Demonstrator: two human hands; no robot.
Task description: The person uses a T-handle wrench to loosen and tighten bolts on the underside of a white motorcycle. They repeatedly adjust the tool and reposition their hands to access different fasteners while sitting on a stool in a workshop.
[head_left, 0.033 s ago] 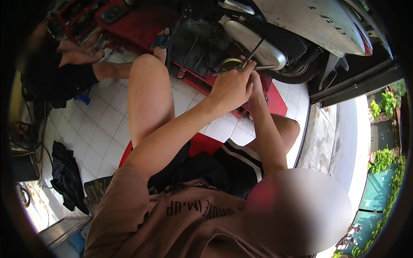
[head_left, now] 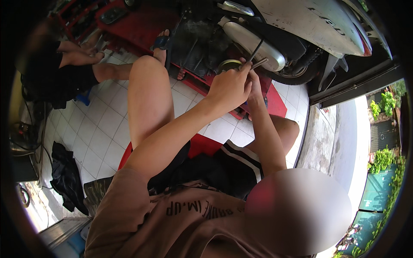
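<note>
My left hand [head_left: 230,87] is closed around a hand tool made of metal rods [head_left: 257,50], which looks like a T-handle wrench. One dark rod slants up and right from the fingers, and a shorter grey rod sticks out beside it. Against it from the right, my right hand [head_left: 255,88] is closed too, its fingers mostly hidden behind the left hand. Just beyond the left knuckles sits a round tin [head_left: 229,65] with a gold rim. Past the tool lies the silver side cover [head_left: 254,41] of a motorbike [head_left: 301,21].
The motorbike stands above a red lift platform [head_left: 275,101]. At the left another person [head_left: 56,79] sits, with a sandalled foot [head_left: 161,43] near the platform. Black cloth [head_left: 66,178] lies on the white tiled floor [head_left: 103,118]. A paved street [head_left: 335,133] is at the right.
The grey rod has turned in my hands: its outer end has swung up and away, and it looks shorter. My arms have barely moved.
</note>
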